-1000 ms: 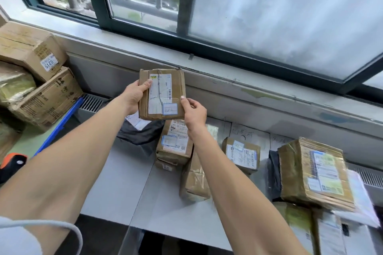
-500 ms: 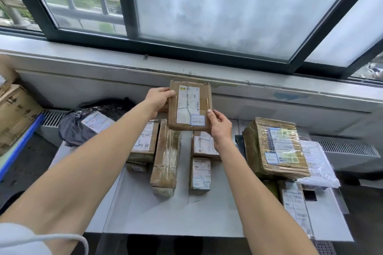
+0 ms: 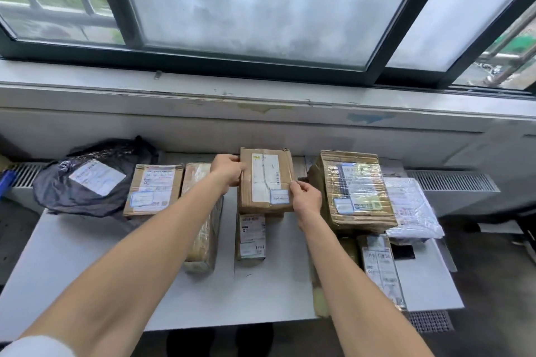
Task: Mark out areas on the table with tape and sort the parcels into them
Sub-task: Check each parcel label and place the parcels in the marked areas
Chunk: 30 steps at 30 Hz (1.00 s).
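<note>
Two hands, left hand (image 3: 227, 171) and right hand (image 3: 306, 199), are gripping the parcel (image 3: 265, 180), its long axis being pointed at the table (image 3: 87, 264) far edge.

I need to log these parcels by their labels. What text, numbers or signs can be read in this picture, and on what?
Nothing reads as text here.
Held box, between left hand and right hand: white label and small blue-framed sticker, print blurred.
Large wrapped box: labels too blurred.
Black bag: label illegible.
Small box: barcodes only, digits too small.

Labels (image 3: 265, 177) too blurred to read (every parcel's); arms hide long box (image 3: 200, 240).
</note>
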Motion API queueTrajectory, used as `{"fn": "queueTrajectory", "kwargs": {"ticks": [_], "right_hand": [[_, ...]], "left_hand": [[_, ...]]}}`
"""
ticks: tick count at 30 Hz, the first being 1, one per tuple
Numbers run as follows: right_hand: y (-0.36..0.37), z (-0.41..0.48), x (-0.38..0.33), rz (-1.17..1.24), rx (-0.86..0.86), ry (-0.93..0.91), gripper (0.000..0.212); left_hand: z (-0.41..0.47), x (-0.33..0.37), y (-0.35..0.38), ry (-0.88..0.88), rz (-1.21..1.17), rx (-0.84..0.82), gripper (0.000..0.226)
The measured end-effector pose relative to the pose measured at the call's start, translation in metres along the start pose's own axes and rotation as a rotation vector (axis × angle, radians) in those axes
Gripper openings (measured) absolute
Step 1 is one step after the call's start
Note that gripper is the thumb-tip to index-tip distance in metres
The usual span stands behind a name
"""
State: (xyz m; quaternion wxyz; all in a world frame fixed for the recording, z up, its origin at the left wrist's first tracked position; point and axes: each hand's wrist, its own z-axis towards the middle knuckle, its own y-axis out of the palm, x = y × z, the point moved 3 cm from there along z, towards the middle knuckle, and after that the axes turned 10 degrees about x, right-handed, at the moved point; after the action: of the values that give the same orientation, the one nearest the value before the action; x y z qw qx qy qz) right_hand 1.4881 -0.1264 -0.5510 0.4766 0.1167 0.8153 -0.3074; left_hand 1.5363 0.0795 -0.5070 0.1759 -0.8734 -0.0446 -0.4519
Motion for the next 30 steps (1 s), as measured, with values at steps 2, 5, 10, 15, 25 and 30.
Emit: {"fn": "queueTrajectory", "kwargs": {"ticks": [2,5,10,15,25,30], "right_hand": [[0.000,0.003,0.009,-0.098,-0.006,-0.002,0.026],[-0.001,0.003,0.024,-0.213,-0.043,-0.006,0.023],[-0.011,-0.022,0.056,-0.240,-0.057,0.042,0.022],[-0.020,-0.057,0.090,-0.251,0.006,0.100,0.023],[-0.025,-0.065,0.097,-0.303,0.064,0.030,0.030],[-0.030,-0.073,0.117,-0.334,0.073,0.031,0.023]], "left_hand": [[-0.002,-0.012,0.006,-0.013,0.031,0.007,0.028],[-0.007,-0.031,0.011,-0.047,0.082,0.002,0.018],[-0.020,-0.064,0.007,-0.116,0.166,0.046,0.016],[-0.030,-0.083,0.008,-0.154,0.356,-0.040,0.031],[-0.048,-0.072,0.013,-0.129,0.642,-0.103,0.038],[-0.048,-0.085,0.014,-0.182,0.625,-0.177,0.029]]}}
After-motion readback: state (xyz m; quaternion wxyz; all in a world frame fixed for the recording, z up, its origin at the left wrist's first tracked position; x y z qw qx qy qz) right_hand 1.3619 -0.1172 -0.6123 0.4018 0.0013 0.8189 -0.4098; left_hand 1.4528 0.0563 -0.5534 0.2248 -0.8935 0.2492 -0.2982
